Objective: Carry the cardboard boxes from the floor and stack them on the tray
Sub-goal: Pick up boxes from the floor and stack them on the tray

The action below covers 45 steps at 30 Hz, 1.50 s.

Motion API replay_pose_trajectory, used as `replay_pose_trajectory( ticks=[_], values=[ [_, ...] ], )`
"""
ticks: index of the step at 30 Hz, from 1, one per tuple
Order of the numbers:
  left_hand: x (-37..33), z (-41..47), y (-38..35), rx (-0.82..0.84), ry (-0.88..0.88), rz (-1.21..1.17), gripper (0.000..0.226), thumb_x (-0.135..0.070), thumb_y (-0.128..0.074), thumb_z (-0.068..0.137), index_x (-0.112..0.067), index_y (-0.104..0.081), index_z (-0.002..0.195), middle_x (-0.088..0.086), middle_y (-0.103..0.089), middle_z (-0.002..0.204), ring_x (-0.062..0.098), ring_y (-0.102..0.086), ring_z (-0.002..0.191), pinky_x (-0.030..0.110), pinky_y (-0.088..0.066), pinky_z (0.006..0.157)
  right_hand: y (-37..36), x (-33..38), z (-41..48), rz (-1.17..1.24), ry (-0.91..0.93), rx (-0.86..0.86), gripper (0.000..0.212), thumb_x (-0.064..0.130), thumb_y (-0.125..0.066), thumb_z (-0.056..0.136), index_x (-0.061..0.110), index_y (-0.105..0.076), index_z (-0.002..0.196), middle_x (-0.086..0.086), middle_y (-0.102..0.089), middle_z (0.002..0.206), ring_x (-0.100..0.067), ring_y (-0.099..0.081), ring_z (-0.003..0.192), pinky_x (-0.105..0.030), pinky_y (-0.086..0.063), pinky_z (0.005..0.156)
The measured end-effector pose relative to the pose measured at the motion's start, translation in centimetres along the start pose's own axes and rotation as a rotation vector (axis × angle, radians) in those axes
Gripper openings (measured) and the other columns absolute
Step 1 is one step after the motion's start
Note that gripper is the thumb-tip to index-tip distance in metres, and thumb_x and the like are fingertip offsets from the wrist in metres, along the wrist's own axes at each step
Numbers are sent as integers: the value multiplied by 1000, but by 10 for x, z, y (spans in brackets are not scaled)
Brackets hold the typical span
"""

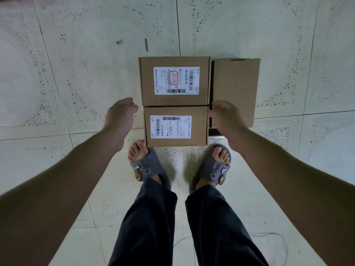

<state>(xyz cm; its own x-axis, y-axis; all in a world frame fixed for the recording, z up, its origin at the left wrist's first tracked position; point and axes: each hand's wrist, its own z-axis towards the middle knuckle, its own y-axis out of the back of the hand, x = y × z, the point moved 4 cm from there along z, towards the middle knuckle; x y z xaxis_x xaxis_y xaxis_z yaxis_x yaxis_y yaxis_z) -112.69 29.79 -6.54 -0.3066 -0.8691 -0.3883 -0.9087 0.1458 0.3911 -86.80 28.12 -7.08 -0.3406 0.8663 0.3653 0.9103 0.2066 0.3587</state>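
Pale glossy floor tiles (57, 96), flecked with dark specks and crossed by thin joints, fill the view. On them sit three cardboard boxes: a far labelled box (174, 81), a near labelled box (176, 127) touching it, and a plain box (236, 83) on the right. The left hand (120, 116) hangs just beside the near box, fingers loosely curled and holding nothing. The right hand (221, 118) curls at that box's right edge; whether it grips cannot be told.

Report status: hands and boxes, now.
Left hand open beside near labelled brown cardboard box. Right hand curled at its right edge, grip unclear. Plain brown cardboard box crowds that side.
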Motion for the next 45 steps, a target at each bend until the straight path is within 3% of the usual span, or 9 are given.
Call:
replay_pose_trajectory(
  ticks=[7, 10, 12, 17, 22, 30, 35, 39, 45],
  values=[
    [-6, -98, 3, -53, 42, -170, 31, -10, -47, 98, -14, -60, 125, 0, -65, 111, 15, -61, 106, 32, -48, 91, 23, -5, -73, -63, -15, 105, 32, 17, -49, 96, 18, -57, 127, 1, -60, 112, -18, -58, 99, -39, -50, 89],
    [-24, -156, 2, -2, 16, -209, 25, -10, -44, 99, -21, -66, 96, -5, -68, 91, 12, -63, 93, 34, -49, 89, 44, -1, -122, -75, -36, 140, 17, 17, -49, 93, 34, -54, 93, 10, -54, 83, -12, -55, 79, -31, -50, 71],
    [-45, -194, 4, 50, -22, -229, 23, -13, -46, 99, -19, -67, 104, 1, -70, 97, 17, -64, 97, 37, -50, 91, 70, 9, -161, -39, -12, 67, 24, 15, -49, 93, 35, -46, 80, 15, -48, 73, -6, -49, 68, -23, -41, 60],
    [-101, -275, 5, 198, -116, -246, 19, -14, -49, 98, -17, -68, 99, 5, -71, 103, 18, -66, 100, 41, -49, 93, 130, 33, -256, 24, 59, -66, 22, 18, -46, 97, 35, -53, 85, 14, -55, 81, -6, -55, 73, -20, -43, 63],
    [-137, -361, 19, 297, -242, -181, 23, -14, -49, 98, -24, -69, 95, 2, -72, 103, 17, -66, 100, 41, -49, 93, 178, 30, -345, 86, 89, -214, 31, 24, -49, 98, 25, -58, 128, 8, -61, 122, 5, -49, 75, -13, -37, 57],
    [-176, -485, 11, 471, -356, 1, 22, -13, -49, 99, -18, -69, 93, 9, -71, 101, 20, -64, 95, 33, -47, 84, 231, -9, -483, 469, 95, -368, 32, 22, -60, 94, 20, -62, 126, 2, -63, 124, -16, -61, 101, -32, -51, 91],
    [-203, -573, -60, 627, -498, 151, 21, -14, -48, 100, -18, -65, 111, 0, -70, 109, 13, -64, 99, 26, -48, 78, 289, -76, -542, 565, 91, -499, 35, 26, -57, 96, 21, -59, 130, 3, -62, 125, -16, -59, 104, -26, -49, 84],
    [-207, -647, -136, 724, -575, 236, 23, -14, -49, 99, -14, -64, 115, 2, -69, 112, 14, -65, 101, 35, -48, 97, 352, -147, -578, 665, 82, -594, 37, 26, -56, 96, 19, -56, 133, 3, -59, 130, -16, -57, 112, -36, -48, 99],
    [-206, -732, -253, 797, -646, 299, 23, -15, -47, 100, -15, -64, 116, 1, -69, 112, 14, -65, 103, 33, -50, 94, 444, -238, -602, 838, 95, -664, 36, 21, -55, 97, 15, -56, 133, 2, -59, 128, -18, -55, 118, -43, -44, 107]
  ],
)
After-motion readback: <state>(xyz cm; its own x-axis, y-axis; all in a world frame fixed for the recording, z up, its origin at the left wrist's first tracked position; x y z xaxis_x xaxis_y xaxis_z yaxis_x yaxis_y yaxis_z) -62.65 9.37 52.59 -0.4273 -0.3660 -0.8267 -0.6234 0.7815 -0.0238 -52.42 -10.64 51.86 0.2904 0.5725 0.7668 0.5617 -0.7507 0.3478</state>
